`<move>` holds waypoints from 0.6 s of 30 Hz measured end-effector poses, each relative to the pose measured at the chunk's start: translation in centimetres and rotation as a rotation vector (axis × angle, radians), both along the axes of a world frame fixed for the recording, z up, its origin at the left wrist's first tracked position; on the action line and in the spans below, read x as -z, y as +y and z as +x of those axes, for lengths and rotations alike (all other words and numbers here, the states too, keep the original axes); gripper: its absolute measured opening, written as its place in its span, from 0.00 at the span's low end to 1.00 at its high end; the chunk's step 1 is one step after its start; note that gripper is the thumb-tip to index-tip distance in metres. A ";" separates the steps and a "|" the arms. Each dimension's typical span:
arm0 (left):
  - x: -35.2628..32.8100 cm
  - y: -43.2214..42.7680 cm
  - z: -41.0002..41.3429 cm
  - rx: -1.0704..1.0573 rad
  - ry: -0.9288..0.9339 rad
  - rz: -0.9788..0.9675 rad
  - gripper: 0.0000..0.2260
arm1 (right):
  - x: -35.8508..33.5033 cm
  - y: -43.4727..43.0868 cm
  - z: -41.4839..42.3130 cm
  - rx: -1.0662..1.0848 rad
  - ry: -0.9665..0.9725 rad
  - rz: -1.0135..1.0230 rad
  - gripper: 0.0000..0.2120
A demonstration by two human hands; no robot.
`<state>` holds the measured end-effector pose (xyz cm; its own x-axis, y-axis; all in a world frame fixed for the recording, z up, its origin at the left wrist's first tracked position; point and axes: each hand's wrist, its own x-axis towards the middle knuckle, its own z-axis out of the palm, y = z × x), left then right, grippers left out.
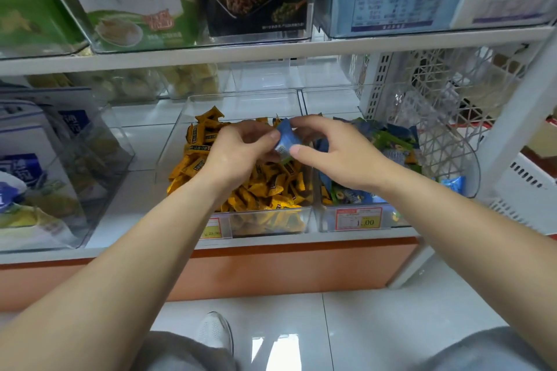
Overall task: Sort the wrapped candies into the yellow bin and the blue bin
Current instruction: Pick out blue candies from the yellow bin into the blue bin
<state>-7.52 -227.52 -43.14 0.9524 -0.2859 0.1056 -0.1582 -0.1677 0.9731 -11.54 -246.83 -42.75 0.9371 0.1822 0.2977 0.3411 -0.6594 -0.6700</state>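
A clear bin (180, 141) on the lower shelf is piled with yellow wrapped candies (265, 189). Right beside it stands a second clear bin (355, 224) with blue and green wrapped candies (388, 141). Both hands meet above the divide between the two bins. A blue wrapped candy (284, 138) is pinched between the fingers of my left hand (241, 150) and my right hand (328, 150). My left hand hovers over the yellow pile, my right over the blue bin's left end.
A clear box (75, 159) with packaged goods stands at the left of the shelf. A white lattice basket (446, 105) sits to the right behind the blue bin. An upper shelf (271, 51) with boxes hangs close above. My shoe (215, 334) rests on the tiled floor below.
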 end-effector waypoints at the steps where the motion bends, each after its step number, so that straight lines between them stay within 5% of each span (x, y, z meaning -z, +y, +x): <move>1: -0.2 -0.3 -0.3 0.017 0.039 -0.042 0.07 | 0.1 0.1 -0.1 0.012 -0.016 0.023 0.20; 6: -0.2 -1.6 -0.8 0.112 0.056 -0.037 0.10 | -0.1 -1.3 0.2 0.137 -0.004 0.086 0.10; 12: 2.3 -2.3 0.5 0.162 -0.487 0.805 0.19 | 1.1 -3.0 1.4 0.437 -0.066 0.247 0.09; 18: 2.6 -3.8 5.4 0.049 -0.449 1.025 0.26 | 2.5 -4.2 3.2 0.447 -0.120 0.243 0.05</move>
<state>-2.12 -231.34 -45.73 0.8725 -0.4710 0.1299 -0.4886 -0.8413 0.2313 -8.38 -251.02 -45.21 0.8644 -0.3157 0.3913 0.1450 -0.5887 -0.7952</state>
